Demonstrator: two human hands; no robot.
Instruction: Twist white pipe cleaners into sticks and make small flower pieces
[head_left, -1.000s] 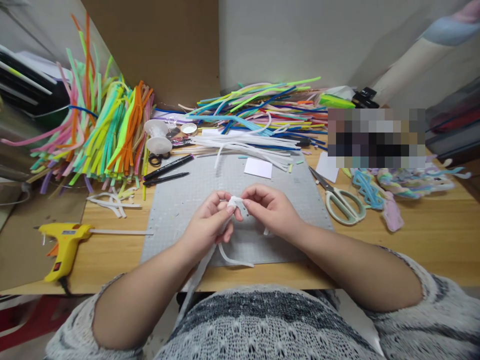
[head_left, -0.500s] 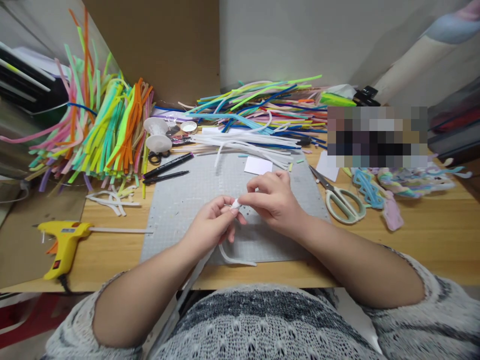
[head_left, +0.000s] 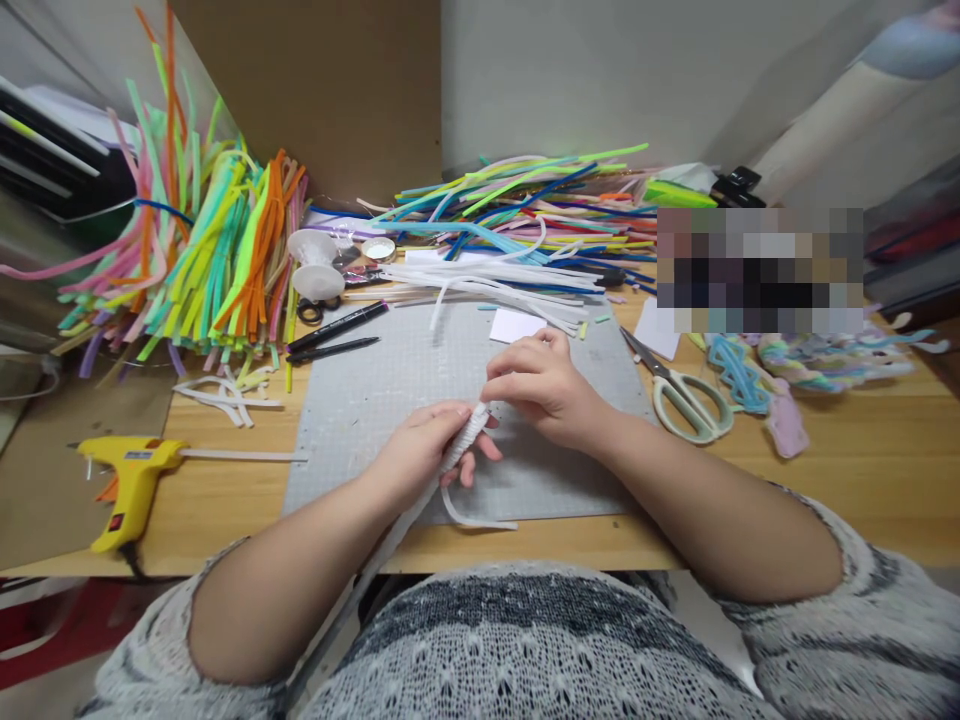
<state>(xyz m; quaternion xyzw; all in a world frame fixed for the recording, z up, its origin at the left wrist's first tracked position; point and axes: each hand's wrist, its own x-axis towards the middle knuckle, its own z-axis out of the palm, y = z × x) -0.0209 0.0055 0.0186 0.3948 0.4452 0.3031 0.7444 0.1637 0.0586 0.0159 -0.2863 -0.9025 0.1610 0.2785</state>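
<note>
Over the grey cutting mat (head_left: 375,390), my left hand (head_left: 427,445) is closed around a ribbed white coil of pipe cleaner (head_left: 466,438), which slants up to the right. One loose white end (head_left: 480,522) curls out below the hand onto the mat's front edge. A longer pale strand runs down past my left forearm toward my lap. My right hand (head_left: 544,385) pinches at the coil's upper tip with thumb and forefinger, its other fingers bent above. The exact contact at that tip is partly hidden.
White pipe cleaners (head_left: 510,283) lie behind the mat, with coloured ones (head_left: 517,200) beyond. Scissors (head_left: 686,400) rest at the right, near twisted coloured pieces (head_left: 817,362). A yellow glue gun (head_left: 131,480) lies at the left. Black markers (head_left: 337,335) sit at the mat's far left corner.
The white coil has turned in my left hand, so more of its ribbed length shows. My right hand has shifted slightly up and stays at the tip.
</note>
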